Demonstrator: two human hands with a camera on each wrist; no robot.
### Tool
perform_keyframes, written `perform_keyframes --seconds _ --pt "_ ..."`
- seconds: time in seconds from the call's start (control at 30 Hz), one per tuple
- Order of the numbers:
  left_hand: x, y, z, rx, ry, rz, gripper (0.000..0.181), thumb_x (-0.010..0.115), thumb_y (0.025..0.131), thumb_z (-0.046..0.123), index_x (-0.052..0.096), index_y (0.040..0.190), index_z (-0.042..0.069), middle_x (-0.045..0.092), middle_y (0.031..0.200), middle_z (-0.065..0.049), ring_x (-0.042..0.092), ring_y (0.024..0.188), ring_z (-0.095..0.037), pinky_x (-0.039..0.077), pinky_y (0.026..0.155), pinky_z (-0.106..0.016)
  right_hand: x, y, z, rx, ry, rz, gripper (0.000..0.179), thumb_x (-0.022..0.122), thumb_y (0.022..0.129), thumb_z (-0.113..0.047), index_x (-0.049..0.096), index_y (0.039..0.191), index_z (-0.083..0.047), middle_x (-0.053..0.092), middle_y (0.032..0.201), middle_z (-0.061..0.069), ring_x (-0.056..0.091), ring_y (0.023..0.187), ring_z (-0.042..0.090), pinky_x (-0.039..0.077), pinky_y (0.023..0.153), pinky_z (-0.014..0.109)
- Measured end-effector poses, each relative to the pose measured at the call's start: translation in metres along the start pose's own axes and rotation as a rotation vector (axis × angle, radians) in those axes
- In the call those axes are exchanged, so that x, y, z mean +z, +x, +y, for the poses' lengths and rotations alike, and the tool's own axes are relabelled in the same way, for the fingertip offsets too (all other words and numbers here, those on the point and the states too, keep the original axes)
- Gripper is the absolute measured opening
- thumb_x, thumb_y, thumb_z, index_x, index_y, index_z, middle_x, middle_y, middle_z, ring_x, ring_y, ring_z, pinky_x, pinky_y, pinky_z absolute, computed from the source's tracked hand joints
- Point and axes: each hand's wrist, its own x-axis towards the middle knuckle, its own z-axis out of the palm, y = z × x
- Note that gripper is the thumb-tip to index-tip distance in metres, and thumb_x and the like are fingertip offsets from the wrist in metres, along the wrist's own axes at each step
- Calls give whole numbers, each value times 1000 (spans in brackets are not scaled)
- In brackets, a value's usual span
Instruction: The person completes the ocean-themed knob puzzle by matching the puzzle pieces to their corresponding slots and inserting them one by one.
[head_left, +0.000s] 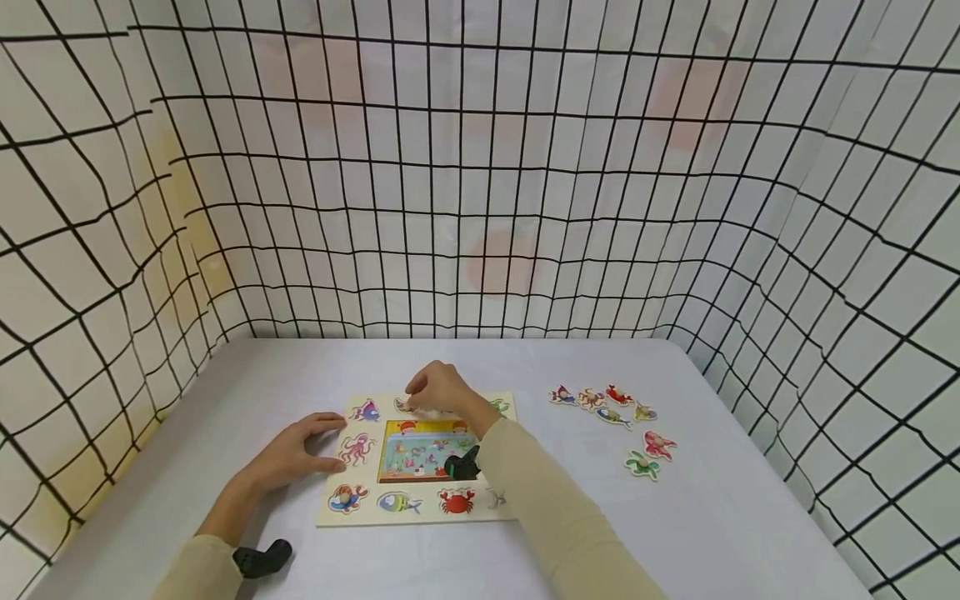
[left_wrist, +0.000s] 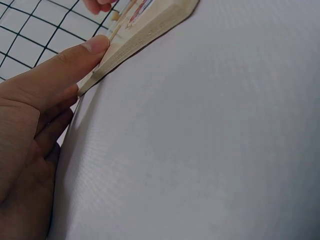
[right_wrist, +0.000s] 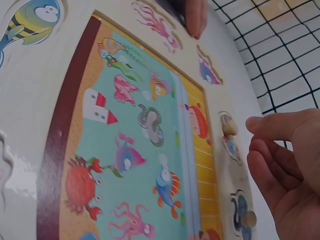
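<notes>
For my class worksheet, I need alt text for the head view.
A person's right hand is over the far side of a sea-animal puzzle board while the left hand touches its left edge. To the right, seven loose animal pieces lie on a white surface.

A wooden puzzle board [head_left: 430, 492] lies on a white table [head_left: 720, 533]. The left hand [head_left: 296, 454] touches the board's left edge, thumb and fingers spread apart. The right hand [head_left: 442, 390] is over the board's far edge, fingertips bent down close to a small piece [head_left: 402, 406]. A colourful sea picture [head_left: 416, 458] fills the board's middle, and a red crab [head_left: 456, 502] shows along its near side. Right of the board lie seven loose pieces [head_left: 615, 417]. Black mesh [head_left: 459, 192] stands beyond the board and to either side.
</notes>
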Motion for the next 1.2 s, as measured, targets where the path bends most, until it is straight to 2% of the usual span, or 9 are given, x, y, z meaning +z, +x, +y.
perform_keyframes --seconds 0.3,0.77,1.2 --pt "0 1 -1 -2 -2 -3 77 93 76 36 63 139 3 47 152 -24 33 144 -51 25 114 -71 -20 -3 0 -5 24 9 21 79 94 -16 79 113 -7 73 96 -5 67 87 12 58 78 30" --pt "0 -1 1 -7 -2 -4 77 93 76 35 63 139 2 46 152 -25 33 144 -51 26 113 -71 -43 -10 10 -29 -5 9 22 78 94 -15 78 114 -5 75 99 -3 68 91 15 58 78 33" --pt "0 -1 0 19 -19 -10 75 93 77 34 63 138 1 48 151 -25 33 144 -51 24 115 -70 -73 -22 35 1 -2 42 26 79 94 -15 76 117 -3 73 101 -1 67 94 18 57 82 35"
